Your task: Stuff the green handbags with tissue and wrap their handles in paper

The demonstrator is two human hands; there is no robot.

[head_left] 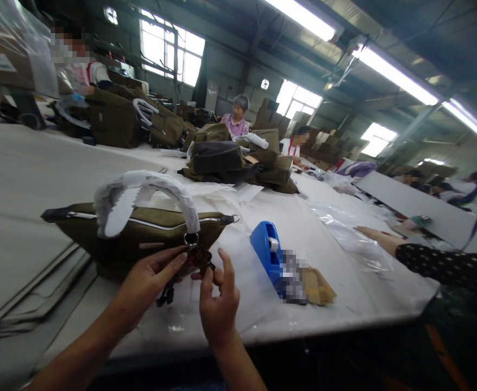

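Observation:
An olive handbag with a silver zipper stands on the white table. Its handles are wrapped in white padding. A dark ornament hangs near the metal ring at the base of one handle. My left hand pinches the top of this ornament just below the ring. The fingers of my right hand close on the ornament's right side, with the index finger raised. Dark dangling pieces show below my left fingers.
A blue tape dispenser stands right of my hands, beside brown paper pieces. Olive bags are piled behind. Another person's hand reaches over clear plastic at right. Flat folded material lies at left.

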